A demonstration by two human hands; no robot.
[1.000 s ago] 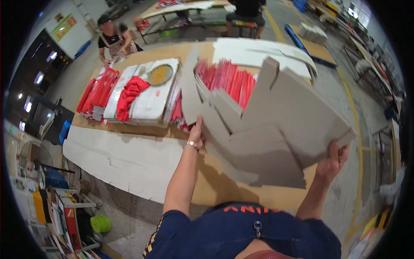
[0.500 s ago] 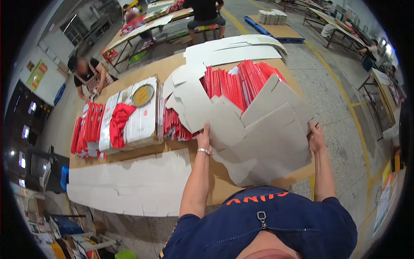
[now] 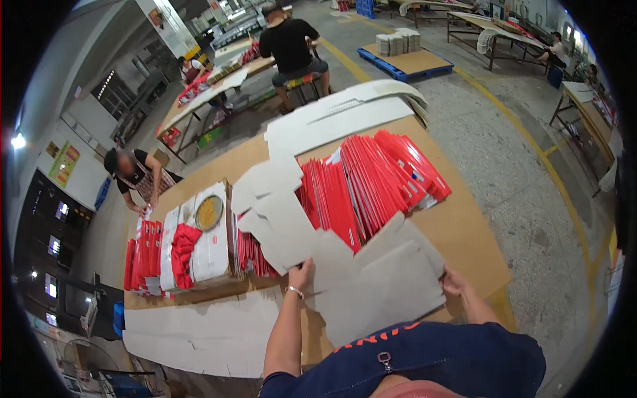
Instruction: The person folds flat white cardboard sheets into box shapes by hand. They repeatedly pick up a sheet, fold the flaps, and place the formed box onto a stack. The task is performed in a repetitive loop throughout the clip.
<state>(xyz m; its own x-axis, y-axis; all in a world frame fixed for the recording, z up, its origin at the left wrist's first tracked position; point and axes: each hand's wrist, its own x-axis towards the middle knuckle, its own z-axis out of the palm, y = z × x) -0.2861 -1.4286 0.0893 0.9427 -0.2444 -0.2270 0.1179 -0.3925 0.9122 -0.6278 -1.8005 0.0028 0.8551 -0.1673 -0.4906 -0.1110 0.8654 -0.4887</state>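
Observation:
Greyish-white die-cut cardboard sheets (image 3: 385, 285) spread in front of my body, with irregular, notched edges. My left hand (image 3: 302, 275) grips their left side, fingers closed over the edge. At the right edge, my right hand (image 3: 456, 284) pinches the cardboard near a corner. Just beyond lies a long row of flat red folded cartons (image 3: 365, 189), leaning on one another; the cardboard overlaps their near ends. Another cardboard piece (image 3: 265, 212) reaches along the row's left side. More red cartons (image 3: 253, 255) lie partly hidden under it.
A white-wrapped stack (image 3: 213, 255) carries a round dish (image 3: 209, 212) and red cloth (image 3: 184, 245). Red carton stacks (image 3: 142, 255) stand at the left, near a co-worker (image 3: 142, 176). Cardboard sheets (image 3: 206, 325) line the table's near edge; others (image 3: 338, 123) lie at its far end.
The cardboard in my hands has come closer to my body, and more of the red cartons shows. The view has tilted up, showing more of the room.

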